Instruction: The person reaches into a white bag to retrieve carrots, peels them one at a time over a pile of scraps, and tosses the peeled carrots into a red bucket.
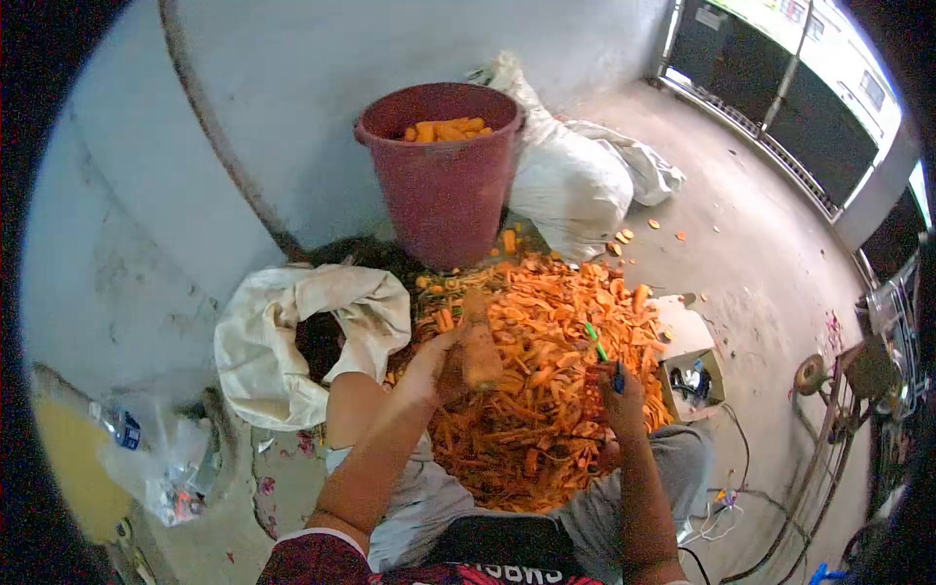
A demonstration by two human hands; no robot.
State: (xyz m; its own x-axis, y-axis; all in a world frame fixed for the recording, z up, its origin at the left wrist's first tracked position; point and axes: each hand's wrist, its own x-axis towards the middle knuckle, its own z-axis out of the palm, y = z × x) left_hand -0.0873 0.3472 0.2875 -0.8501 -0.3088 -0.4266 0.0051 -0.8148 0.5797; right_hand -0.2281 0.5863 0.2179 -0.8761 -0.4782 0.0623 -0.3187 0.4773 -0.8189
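Note:
My left hand (450, 375) is closed around a large, thick carrot (480, 346), held up over the heap. To the right, my right hand (624, 402) is wrapped round a small tool with a dark blue handle (618, 378); its kind cannot be made out. Just beyond that hand, a bright green stick-like piece (596, 341) shows against the orange. Beneath both hands spreads a big pile of carrot peelings (536, 429), reaching between my legs.
A dark red bucket (444, 195) with peeled carrots (448, 130) inside stands behind the pile. Beside it leans a full white sack (570, 185). An open white sack (258, 341) lies left, near a plastic bag (161, 468). Right are a cardboard box (717, 390) and a metal cart (838, 429).

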